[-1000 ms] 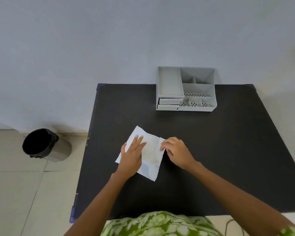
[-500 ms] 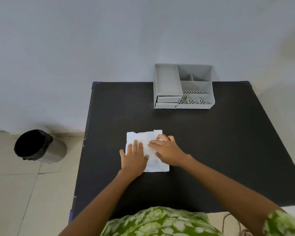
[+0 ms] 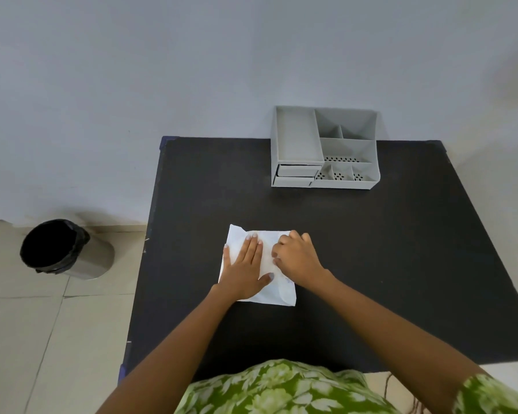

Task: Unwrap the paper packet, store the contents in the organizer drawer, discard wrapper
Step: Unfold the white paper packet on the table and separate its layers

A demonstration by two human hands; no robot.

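Hands [image 3: 245,268] on packet [image 3: 278,289], organizer [image 3: 323,147] beyond

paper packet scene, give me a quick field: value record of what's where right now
paper packet: white, lying flat on the table, not opened out
left hand: flat, palm down on the packet's left part
right hand: fingers curled at the packet's right part; pinch not clear
table: black top, against the wall
organizer: grey, at the table's far edge, compartments look empty
organizer drawers: two, front left, look pushed in
bin: black-lined, on the floor left of the table
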